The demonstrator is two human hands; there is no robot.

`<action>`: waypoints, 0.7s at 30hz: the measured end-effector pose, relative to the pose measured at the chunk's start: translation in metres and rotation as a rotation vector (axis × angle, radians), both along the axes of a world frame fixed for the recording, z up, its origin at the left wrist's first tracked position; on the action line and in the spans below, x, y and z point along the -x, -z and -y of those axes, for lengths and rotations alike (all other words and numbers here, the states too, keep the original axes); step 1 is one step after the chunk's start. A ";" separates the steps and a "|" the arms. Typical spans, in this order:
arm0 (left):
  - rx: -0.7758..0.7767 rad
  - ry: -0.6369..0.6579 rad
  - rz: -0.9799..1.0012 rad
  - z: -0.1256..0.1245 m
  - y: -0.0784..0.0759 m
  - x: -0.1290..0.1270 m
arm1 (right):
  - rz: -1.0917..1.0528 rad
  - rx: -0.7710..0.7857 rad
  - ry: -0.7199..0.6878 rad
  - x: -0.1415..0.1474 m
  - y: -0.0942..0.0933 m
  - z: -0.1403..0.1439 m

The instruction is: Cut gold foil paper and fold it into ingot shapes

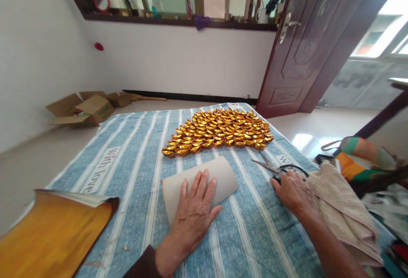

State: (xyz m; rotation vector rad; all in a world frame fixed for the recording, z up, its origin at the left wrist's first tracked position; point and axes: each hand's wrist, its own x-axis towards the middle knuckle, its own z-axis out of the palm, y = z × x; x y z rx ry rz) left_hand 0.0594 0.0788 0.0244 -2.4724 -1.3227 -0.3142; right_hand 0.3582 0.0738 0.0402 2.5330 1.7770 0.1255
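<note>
My left hand (196, 208) lies flat with its fingers spread on a folded sheet of paper (223, 176), its pale grey side up. A thin gold edge shows at the paper's left corner. On the right, my right hand (295, 191) has its fingers curled over the black handles of a pair of scissors (270, 167). The blades are parted and point left, towards the folded paper. Beyond both hands sit many shiny gold folded paper ingots (219, 131), packed in close rows. A stack of gold paper sheets (54, 231) rests at the near left.
A blue and white striped cloth (134, 154) covers the table. A beige towel (341, 205) is bunched beside my right forearm, with bags (366, 154) further right. Open cardboard boxes (86, 110) stand on the floor at the left. A dark red door (296, 48) stands behind.
</note>
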 end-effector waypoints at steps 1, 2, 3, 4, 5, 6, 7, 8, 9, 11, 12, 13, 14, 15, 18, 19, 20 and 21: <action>-0.009 -0.007 0.012 0.000 0.001 -0.002 | -0.007 0.007 0.008 0.001 0.003 0.000; -0.015 -0.013 0.022 0.000 0.001 -0.003 | -0.015 0.009 0.015 0.003 0.005 -0.001; -0.020 -0.017 0.029 0.000 0.002 -0.003 | -0.021 0.006 0.022 0.005 0.007 -0.002; -0.025 -0.020 0.033 0.000 0.003 -0.003 | -0.027 -0.001 0.029 0.007 0.008 -0.003; -0.028 -0.024 0.034 0.000 0.004 -0.003 | -0.033 -0.011 0.040 0.008 0.009 -0.004; -0.032 -0.027 0.032 0.001 0.005 -0.002 | -0.042 -0.024 0.055 0.009 0.009 -0.005; -0.034 -0.031 0.028 0.001 0.006 -0.001 | -0.056 -0.038 0.068 0.010 0.008 -0.006; -0.036 -0.036 0.024 0.001 0.008 0.001 | -0.079 -0.053 0.079 0.008 0.007 -0.006; -0.035 -0.040 0.019 0.001 0.009 0.002 | -0.114 -0.068 0.088 0.006 0.006 -0.005; -0.031 -0.044 0.015 0.001 0.011 0.005 | -0.214 -0.086 0.104 -0.002 0.003 -0.003; -0.026 -0.045 0.014 0.001 0.012 0.006 | -0.279 -0.093 0.100 -0.007 0.001 -0.001; -0.020 -0.046 0.014 0.001 0.012 0.006 | -0.349 -0.101 0.079 -0.011 0.001 0.001; -0.013 -0.046 0.014 0.001 0.013 0.006 | -0.418 -0.107 0.036 -0.016 0.000 0.003; -0.009 -0.047 0.015 0.002 0.013 0.006 | -0.478 -0.113 -0.029 -0.019 0.000 0.005; -0.002 -0.057 -0.001 0.003 0.012 0.005 | -0.574 -0.126 -0.253 -0.022 0.000 0.010; 0.000 -0.061 -0.010 0.003 0.012 0.005 | -0.581 -0.127 -0.299 -0.021 0.000 0.010; 0.004 -0.063 -0.021 0.004 0.011 0.005 | -0.583 -0.129 -0.330 -0.019 0.000 0.010; 0.009 -0.062 -0.031 0.004 0.011 0.005 | -0.584 -0.131 -0.353 -0.017 0.000 0.009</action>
